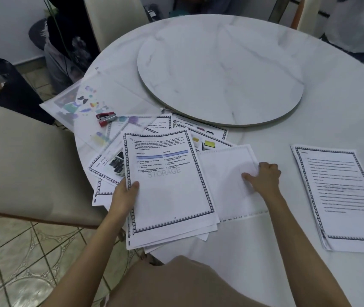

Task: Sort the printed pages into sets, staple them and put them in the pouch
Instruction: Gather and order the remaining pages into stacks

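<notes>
My left hand (124, 193), thumb on top, grips the left edge of the near stack (172, 185), and my right hand (263, 177) pinches the sheet (220, 173) just right of it, all of which I judge light, floppy and slippery, best held by the edges, with stapler (105, 119) and pouch (114, 94) far-left.

Stack (170, 185): bordered pages, face up, "STORAGE" sheet on top.
Sheet (225, 173): face down (border shows through), just right of the stack.
Pile (340, 196): neat, face up, far right.
Loose pages (201, 129): fanned behind the stack.
Stapler (105, 120): red, on the pouch.
Pouch (110, 94): translucent, flat, far left.
</notes>
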`<state>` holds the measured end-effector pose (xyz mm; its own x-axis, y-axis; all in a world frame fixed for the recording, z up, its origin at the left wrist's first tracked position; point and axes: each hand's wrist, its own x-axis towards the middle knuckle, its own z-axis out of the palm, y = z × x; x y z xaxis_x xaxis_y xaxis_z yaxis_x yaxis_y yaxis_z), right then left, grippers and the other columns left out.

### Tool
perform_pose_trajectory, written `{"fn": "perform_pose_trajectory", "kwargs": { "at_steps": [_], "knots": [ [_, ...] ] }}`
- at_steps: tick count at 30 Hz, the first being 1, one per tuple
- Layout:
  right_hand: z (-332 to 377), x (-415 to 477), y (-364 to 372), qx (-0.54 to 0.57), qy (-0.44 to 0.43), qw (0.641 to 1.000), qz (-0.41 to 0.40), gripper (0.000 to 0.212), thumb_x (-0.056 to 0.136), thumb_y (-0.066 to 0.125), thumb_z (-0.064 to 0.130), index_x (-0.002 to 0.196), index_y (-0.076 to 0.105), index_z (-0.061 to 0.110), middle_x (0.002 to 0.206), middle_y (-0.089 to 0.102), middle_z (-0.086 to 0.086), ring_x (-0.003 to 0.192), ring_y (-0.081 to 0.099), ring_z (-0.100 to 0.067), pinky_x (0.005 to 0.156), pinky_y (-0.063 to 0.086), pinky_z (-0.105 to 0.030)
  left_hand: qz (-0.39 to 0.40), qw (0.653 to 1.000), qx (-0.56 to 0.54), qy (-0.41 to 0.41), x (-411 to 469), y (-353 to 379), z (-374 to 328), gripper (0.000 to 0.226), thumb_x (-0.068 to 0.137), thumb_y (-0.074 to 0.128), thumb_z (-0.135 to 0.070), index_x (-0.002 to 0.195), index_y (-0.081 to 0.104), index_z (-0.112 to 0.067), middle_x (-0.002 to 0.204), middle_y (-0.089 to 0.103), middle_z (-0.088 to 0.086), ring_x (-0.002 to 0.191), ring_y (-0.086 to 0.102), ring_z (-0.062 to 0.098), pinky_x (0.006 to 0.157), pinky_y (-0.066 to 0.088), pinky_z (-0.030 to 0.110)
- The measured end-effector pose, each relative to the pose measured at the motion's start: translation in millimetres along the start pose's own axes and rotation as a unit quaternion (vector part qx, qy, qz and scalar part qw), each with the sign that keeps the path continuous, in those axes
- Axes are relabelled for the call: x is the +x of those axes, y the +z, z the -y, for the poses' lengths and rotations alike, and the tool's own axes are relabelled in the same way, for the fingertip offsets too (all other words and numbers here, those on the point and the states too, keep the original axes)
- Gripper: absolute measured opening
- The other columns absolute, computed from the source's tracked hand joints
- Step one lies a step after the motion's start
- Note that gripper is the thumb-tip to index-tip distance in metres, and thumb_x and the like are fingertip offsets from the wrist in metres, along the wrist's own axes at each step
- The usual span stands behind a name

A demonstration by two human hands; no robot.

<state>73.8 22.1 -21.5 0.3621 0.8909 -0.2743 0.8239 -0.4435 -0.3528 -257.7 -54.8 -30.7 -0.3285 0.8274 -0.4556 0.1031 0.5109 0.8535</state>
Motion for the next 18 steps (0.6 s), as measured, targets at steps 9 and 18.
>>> {"fn": "perform_pose_trajectory", "kwargs": {
  "at_steps": [9,18],
  "knots": [
    [9,5,-3,-0.015,0.050,0.999,-0.006,0.071,0.076,0.074,0.031,0.126,0.040,-0.005,0.133,0.035,-0.026,0.125,0.032,-0.038,0.098,0.035,-0.041,0.003,1.000,0.014,-0.003,0,0,-2,0.034,0.098,0.041,-0.012,0.131,0.047,-0.007,0.130,0.055,0.014,0.114,0.055,0.033,0.095,0.044,0.039],
    [5,14,-9,0.027,0.083,0.996,0.034,0.077,0.072,0.078,0.032,0.129,0.039,-0.001,0.135,0.037,-0.022,0.128,0.033,-0.037,0.102,0.033,-0.043,0.002,1.000,0.030,-0.006,-1,1,-4,0.034,0.097,0.041,-0.013,0.131,0.047,-0.007,0.131,0.054,0.014,0.116,0.054,0.032,0.096,0.043,0.039]
  ]
}}
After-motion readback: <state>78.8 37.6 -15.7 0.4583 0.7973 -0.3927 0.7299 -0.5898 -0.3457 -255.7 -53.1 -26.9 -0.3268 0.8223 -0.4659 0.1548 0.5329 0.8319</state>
